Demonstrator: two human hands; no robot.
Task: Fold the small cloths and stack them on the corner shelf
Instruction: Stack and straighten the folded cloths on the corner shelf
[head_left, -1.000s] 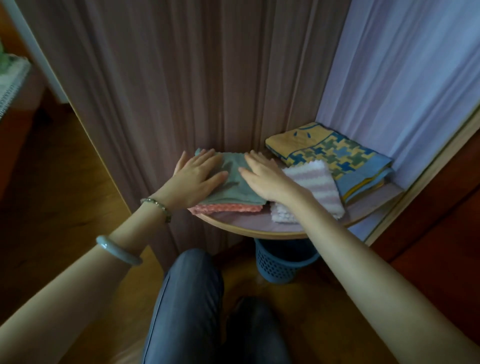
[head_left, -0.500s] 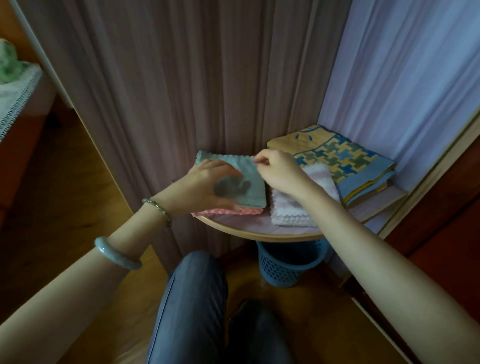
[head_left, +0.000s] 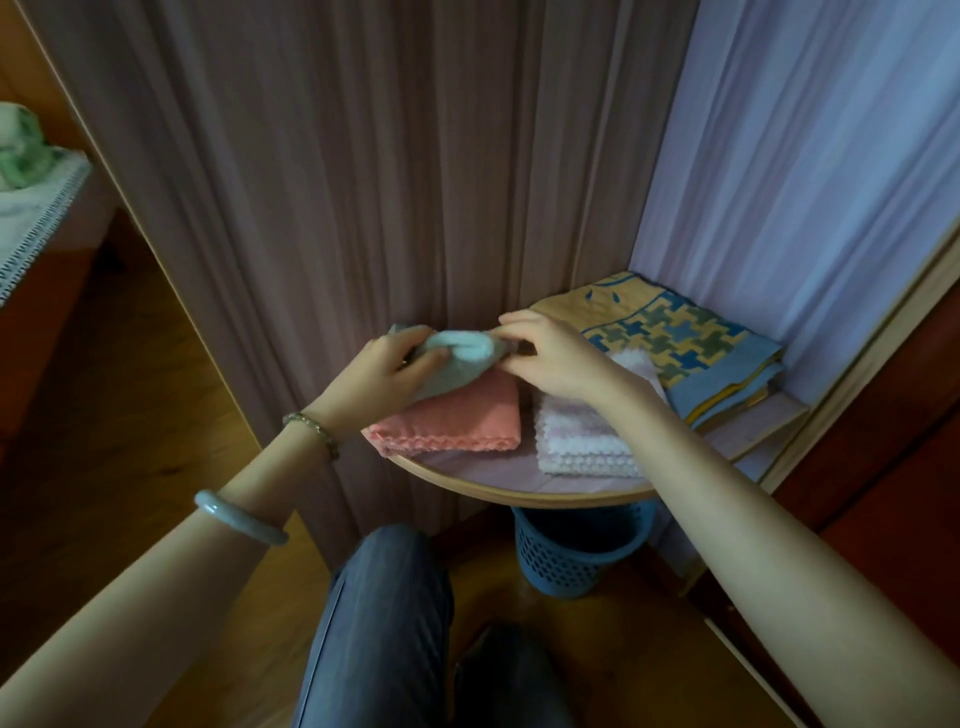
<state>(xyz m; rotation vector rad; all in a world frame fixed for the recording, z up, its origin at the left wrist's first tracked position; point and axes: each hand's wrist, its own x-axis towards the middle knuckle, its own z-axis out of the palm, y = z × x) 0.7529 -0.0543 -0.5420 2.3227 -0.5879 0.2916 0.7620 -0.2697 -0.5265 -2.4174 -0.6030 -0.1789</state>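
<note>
Lifted off the pink cloth, where it lay flat a second ago, the green cloth now hangs bunched over the left side of the corner shelf. The left hand and right hand each pinch an end with curled fingers; probably a refold, not yet stacked

Your left hand no longer lies flat on the green cloth. It now grips the cloth's left side, with the fingers curled round it. Your right hand goes from lying flat, through a pinch on the far corner, to pinching the cloth's right end. The green cloth is no longer spread out. It is doubled over into a rounded bunch between both hands, at the far edge of the pink cloth, whose top now lies mostly uncovered.
</note>
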